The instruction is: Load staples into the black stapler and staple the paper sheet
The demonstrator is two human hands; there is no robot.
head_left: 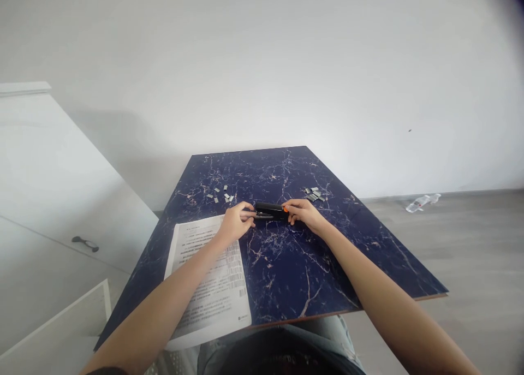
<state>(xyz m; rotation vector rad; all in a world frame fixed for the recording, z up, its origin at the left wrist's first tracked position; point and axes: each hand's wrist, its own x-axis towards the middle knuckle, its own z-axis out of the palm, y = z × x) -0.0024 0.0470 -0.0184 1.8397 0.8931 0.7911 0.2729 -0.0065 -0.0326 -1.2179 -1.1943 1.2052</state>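
Stapler (270,210), black, long and narrow, orange at its right end, lies crosswise between both hands over the middle of the table (282,277). From my remote seat I read the left hand (238,221) as narrow, its fingers pinching the left end, where a slim metal part shows. The right hand (302,213) is narrow too, thumb and fingers holding the orange end.

Table: dark blue, glossy marbled top with pale veining, thin brown edge. Paper (208,304): white, flat, printed in dark rows, under the left forearm; its lower part hangs past the near edge. Staple strips: small, grey, rectangular, slightly shiny.

My count: one stapler, two hands, one top sheet of paper; layers below it I cannot tell. Left group of strips (216,200), about seven, loosely scattered. Right group of strips (314,195) overlaps in a pile, too tight for me to number. One clear, crumpled plastic item (421,202) on the grey floor (470,238), off the table's right side.

Edges: the paper's right border stops short of the stapler's near side. Open marbled surface runs from there toward the right forearm, between the two strip groups, and up to the far edge by the pale wall (266,80).
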